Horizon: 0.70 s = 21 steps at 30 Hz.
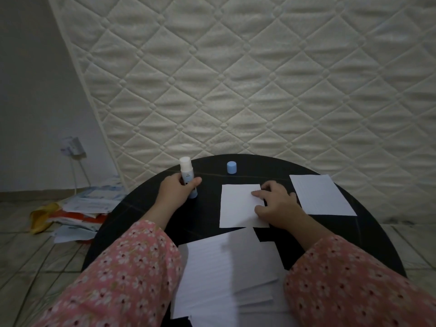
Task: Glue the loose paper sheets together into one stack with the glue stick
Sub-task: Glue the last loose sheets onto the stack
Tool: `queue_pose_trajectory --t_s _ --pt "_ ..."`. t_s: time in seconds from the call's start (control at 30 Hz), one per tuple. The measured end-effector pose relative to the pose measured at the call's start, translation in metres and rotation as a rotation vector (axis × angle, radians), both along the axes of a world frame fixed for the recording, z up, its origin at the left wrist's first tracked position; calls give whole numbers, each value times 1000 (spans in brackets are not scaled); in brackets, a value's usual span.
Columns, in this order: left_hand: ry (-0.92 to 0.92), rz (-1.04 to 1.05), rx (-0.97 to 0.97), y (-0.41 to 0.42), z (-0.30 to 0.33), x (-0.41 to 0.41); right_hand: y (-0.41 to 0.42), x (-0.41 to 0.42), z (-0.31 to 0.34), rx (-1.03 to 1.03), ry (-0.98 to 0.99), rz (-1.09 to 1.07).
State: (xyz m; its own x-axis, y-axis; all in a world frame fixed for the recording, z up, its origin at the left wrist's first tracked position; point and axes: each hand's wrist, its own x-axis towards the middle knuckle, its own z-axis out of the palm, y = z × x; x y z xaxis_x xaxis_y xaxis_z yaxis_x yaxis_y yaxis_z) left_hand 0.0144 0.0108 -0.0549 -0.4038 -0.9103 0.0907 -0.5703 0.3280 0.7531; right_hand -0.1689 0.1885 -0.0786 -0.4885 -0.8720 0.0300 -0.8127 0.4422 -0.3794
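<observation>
I see bare dark table point(203, 208) between the upright glue stick point(187, 177) and the middle sheet point(238, 206) — passable. The blue cap point(231, 167) stands alone at the far edge — the mattress point(236, 79) walls off everything behind.

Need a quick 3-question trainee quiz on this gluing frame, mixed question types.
1. True or false: the small blue cap is on the uncapped white-and-blue glue stick.
2. Which hand holds the glue stick? A) left hand B) right hand C) neither
3. Fill in: the right hand's fingers rest on the middle white paper sheet, which lies on the round black ____.

Key: 1 false, the cap stands apart on the table. 2 A. 3 table.
</observation>
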Motion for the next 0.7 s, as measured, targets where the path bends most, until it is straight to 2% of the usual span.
queue_pose_trajectory --t_s 0.07,0.13,0.23,0.3,0.33,0.4,0.5,0.6,0.7 --pt "-30 11 11 0 -2 5 -2 1 -2 -3 29 -7" --pt "5 58 -63 1 -2 14 -4 3 -4 -30 82 -7" --pt "91 90 -408 5 3 35 -2 7 0 -7 194 -1" --pt "60 -65 -646 11 8 42 -1 9 5 72 234 34" --pt "35 -181 -697 16 11 41 0 10 7 104 218 62" --pt "-73 -388 -688 29 15 28 5 10 12 134 130 137" --pt "-331 -581 -462 46 8 -3 15 5 17 70 59 189" --pt "-480 -641 -306 54 -5 -24 28 -11 19 -90 145 -20" --pt "-516 -552 -290 57 -6 -35 45 -32 14 15 218 -288"
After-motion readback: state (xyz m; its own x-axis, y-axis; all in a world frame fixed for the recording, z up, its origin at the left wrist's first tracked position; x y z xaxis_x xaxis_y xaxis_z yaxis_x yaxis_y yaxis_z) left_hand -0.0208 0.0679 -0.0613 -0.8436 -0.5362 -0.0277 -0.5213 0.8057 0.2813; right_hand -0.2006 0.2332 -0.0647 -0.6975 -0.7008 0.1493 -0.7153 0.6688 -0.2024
